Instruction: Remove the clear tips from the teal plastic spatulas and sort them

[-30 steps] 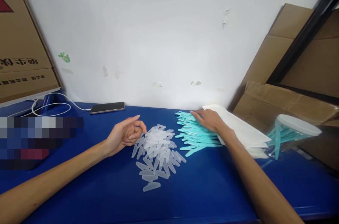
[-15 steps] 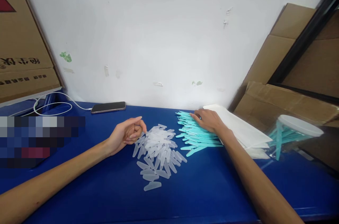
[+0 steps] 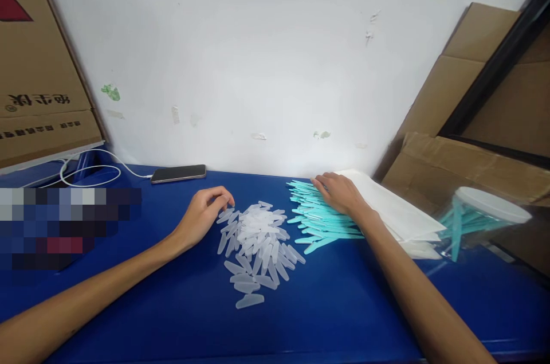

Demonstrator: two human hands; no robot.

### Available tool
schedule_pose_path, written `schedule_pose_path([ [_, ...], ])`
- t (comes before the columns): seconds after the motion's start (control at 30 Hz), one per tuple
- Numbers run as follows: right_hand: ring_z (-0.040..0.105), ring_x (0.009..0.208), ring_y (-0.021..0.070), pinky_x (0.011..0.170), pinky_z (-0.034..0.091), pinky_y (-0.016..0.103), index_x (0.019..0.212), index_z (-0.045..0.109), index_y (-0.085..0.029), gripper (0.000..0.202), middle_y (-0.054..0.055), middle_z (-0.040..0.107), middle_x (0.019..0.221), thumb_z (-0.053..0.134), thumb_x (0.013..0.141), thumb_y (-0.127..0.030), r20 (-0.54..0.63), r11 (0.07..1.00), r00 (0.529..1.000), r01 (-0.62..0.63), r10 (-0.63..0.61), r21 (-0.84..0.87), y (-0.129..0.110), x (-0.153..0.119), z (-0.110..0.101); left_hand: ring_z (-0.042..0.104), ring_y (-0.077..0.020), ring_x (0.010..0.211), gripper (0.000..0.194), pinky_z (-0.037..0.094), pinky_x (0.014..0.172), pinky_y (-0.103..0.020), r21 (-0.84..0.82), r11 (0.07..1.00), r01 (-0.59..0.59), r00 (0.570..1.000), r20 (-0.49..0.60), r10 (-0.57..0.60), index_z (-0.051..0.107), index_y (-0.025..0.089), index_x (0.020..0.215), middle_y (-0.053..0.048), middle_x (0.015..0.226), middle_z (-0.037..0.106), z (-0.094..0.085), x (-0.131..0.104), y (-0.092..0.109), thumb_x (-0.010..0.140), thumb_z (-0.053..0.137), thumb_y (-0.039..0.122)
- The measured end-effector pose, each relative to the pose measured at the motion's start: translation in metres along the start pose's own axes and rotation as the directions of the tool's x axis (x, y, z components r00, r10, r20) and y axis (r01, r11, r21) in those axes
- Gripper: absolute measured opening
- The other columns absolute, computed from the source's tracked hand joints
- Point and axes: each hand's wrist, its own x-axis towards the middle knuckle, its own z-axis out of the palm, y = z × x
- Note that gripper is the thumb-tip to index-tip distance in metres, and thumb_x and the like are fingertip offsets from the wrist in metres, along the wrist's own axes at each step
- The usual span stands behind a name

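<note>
A pile of translucent white plastic caps, flat and tapered, lies spread on the blue table. At its left edge is my left hand, back upward, with fingers bent and thumb and forefinger close together by the outermost caps. What is between those fingertips is too small to make out. Right of the caps lies a heap of slim teal plastic sticks, shaped like eyebrow razors. My right hand rests over the heap's far right part, its fingers curled onto the sticks; their undersides are hidden.
White flat bags lie beside my right forearm. A clear tub with a white lid holds more teal sticks at the right. A phone on a white cable lies near the wall. Cardboard boxes stand at both sides.
My left hand has turned from palm-up to palm-down, its fingers now reaching to the edge of the caps. My right hand stays on the teal sticks. The view has shifted slightly.
</note>
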Motion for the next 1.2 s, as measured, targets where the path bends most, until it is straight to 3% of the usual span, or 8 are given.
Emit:
schedule_pose_path([
  [0.27,0.060,0.087,0.0214,0.076,0.037,0.032,0.094,0.067,-0.020,0.046,0.007,0.067,0.088,0.026,0.106,-0.038,-0.091,0.994,0.991,0.102,-0.099,0.032,-0.007,0.003,0.001,0.050,-0.0137,0.062,0.028,0.034,0.058,-0.027,0.080,0.997,-0.009,0.999,-0.036,0.012,0.066,0.019,0.077,0.002,0.065,0.054,-0.001,0.005,-0.007,0.091,0.045,0.032],
  [0.63,0.061,0.088,0.0219,0.077,0.040,0.033,0.099,0.067,-0.020,0.044,0.007,0.068,0.091,0.028,0.105,-0.040,-0.136,0.981,0.985,0.129,-0.110,0.142,-0.011,0.003,0.008,0.049,-0.0143,0.057,0.030,0.035,0.054,-0.027,0.221,0.975,0.013,0.999,-0.050,-0.002,0.067,0.019,0.079,0.000,0.067,0.059,-0.006,0.011,-0.014,0.090,0.041,0.030],
  [0.83,0.061,0.088,0.0217,0.078,0.042,0.033,0.099,0.067,-0.019,0.045,0.008,0.068,0.093,0.027,0.105,-0.040,-0.117,0.979,0.989,0.114,-0.095,0.167,-0.018,0.002,0.003,0.056,-0.0234,0.083,0.029,0.040,0.074,-0.032,0.346,0.938,-0.013,0.998,-0.047,0.032,0.067,0.021,0.081,-0.003,0.077,0.067,-0.010,0.012,-0.012,0.091,0.043,0.031],
  [0.93,0.061,0.086,0.0213,0.077,0.042,0.033,0.098,0.067,-0.020,0.045,0.007,0.068,0.092,0.027,0.105,-0.040,-0.110,0.978,0.990,0.103,-0.084,0.179,-0.020,0.002,0.002,0.056,-0.0244,0.087,0.028,0.041,0.079,-0.034,0.375,0.927,-0.015,0.999,-0.037,0.032,0.067,0.022,0.081,-0.004,0.082,0.069,-0.010,0.012,-0.009,0.091,0.042,0.030],
  [1.2,0.062,0.085,0.0211,0.078,0.041,0.031,0.099,0.067,-0.020,0.045,0.007,0.068,0.092,0.027,0.105,-0.040,-0.112,0.977,0.991,0.093,-0.073,0.191,-0.021,0.001,0.002,0.061,-0.0204,0.070,0.024,0.043,0.063,-0.030,0.359,0.932,0.046,0.997,0.038,-0.064,0.072,0.019,0.086,-0.004,0.078,0.070,-0.013,0.015,-0.012,0.085,0.050,0.029],
])
